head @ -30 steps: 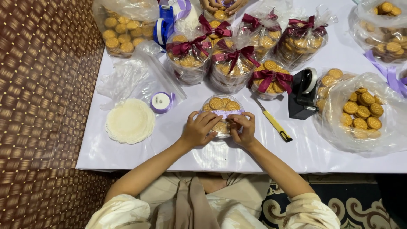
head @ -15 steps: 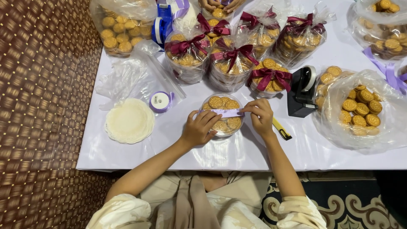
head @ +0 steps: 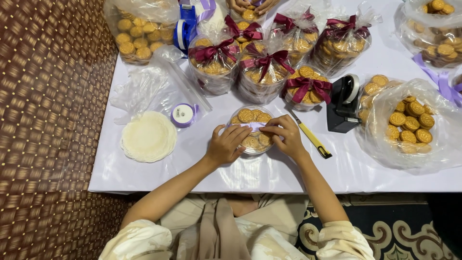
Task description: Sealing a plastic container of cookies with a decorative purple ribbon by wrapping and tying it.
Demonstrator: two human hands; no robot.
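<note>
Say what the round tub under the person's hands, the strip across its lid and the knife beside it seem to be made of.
Round tub: clear glossy plastic, likely; the biscuits show through it.
Strip: pale lilac ribbon, probably satin; it has a soft sheen.
Knife: yellow plastic body with a dark end; the blade is too small to tell.
</note>
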